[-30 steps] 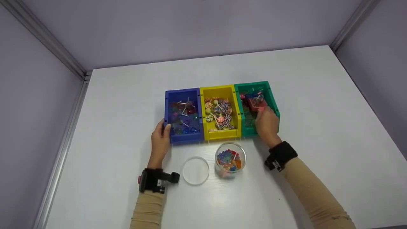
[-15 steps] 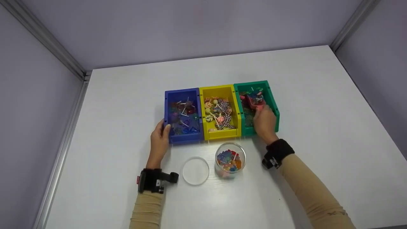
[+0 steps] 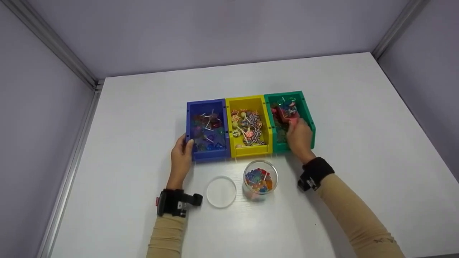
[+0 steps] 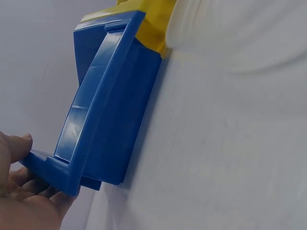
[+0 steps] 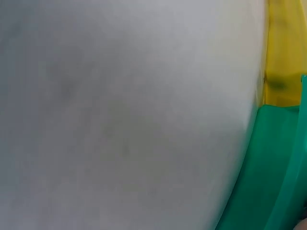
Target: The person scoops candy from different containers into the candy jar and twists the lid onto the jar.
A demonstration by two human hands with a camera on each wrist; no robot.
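My left hand (image 3: 181,159) grips the left edge of a blue bin (image 3: 211,156); the left wrist view shows the thumb above the bin's rim (image 4: 93,112) and fingers beneath. In the head view, my right hand (image 3: 300,138) holds the handle of a red-pink scoop (image 3: 285,116) inside the green bin (image 3: 309,113). Small colourful pieces lie at the scoop's far end. A yellow bin (image 3: 251,152) with swirl-patterned lollipop charms stands between the two others. The right wrist view catches only the green bin's wall (image 5: 261,167) and a sliver of hand at the corner.
Before the bins, a clear jar (image 3: 259,195) holds colourful gummy-like pieces and a white stick. A round clear lid (image 3: 221,192) lies left of it on the white table (image 3: 136,118). Walls (image 3: 229,32) stand behind and at both sides.
The right hand has shifted slightly left with the scoop, staying within the green bin. My left hand keeps its hold on the blue bin. Jar and lid have not moved.
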